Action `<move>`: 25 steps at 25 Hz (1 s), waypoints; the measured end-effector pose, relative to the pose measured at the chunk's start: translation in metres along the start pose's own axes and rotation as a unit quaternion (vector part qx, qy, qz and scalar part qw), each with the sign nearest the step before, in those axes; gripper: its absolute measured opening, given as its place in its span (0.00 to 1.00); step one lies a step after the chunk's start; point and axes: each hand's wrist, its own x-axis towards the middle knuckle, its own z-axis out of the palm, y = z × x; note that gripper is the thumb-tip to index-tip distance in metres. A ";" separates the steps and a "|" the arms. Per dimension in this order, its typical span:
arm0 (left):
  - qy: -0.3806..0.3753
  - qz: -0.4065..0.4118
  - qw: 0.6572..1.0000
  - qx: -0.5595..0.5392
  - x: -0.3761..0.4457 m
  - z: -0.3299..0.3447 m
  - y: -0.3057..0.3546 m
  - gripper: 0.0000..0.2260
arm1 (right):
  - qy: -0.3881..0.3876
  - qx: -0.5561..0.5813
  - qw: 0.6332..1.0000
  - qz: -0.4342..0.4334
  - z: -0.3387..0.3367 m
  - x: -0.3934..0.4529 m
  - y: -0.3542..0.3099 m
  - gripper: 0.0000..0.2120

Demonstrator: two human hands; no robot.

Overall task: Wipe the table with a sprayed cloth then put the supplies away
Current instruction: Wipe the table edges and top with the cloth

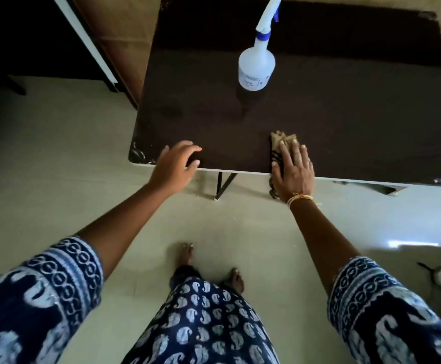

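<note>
Landmark = table, dark top, pale edge.

Bare feet, blue print clothes on floor, near side of table.

R hand flat on cloth at table near edge, fingers straight, a bit apart, pressing; cloth partly hangs over edge.

L hand at near edge twd left corner, fingers loosely curved, holds nothing.

Spray bottle upright, mid-table, far from both hands, nozzle twd far edge.

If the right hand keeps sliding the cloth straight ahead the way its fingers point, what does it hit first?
Probably nothing: the right hand and cloth point across bare table. The spray bottle stands left of that line, though depth is uncertain.
</note>
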 end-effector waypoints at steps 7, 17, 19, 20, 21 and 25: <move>0.004 -0.014 1.000 0.026 0.029 -0.047 -0.102 0.15 | 0.072 0.028 0.996 0.055 0.055 -0.011 -0.132 0.25; -0.135 -0.326 0.790 -0.502 0.089 -0.067 -0.171 0.08 | 0.106 0.020 0.993 -0.056 0.119 -0.014 -0.295 0.23; -0.152 -0.326 0.764 -0.536 0.090 -0.063 -0.183 0.06 | 0.092 -0.014 0.979 -0.183 0.118 -0.011 -0.294 0.23; -0.162 -0.326 0.748 -0.555 0.090 -0.061 -0.186 0.06 | 0.076 -0.040 0.967 -0.239 0.113 -0.004 -0.288 0.23; -0.170 -0.331 0.737 -0.564 0.091 -0.061 -0.190 0.05 | 0.052 -0.069 0.957 -0.275 0.104 0.006 -0.281 0.24; -0.185 -0.322 0.710 -0.598 0.090 -0.058 -0.195 0.05 | -0.044 -0.109 0.968 -0.222 0.079 0.054 -0.277 0.27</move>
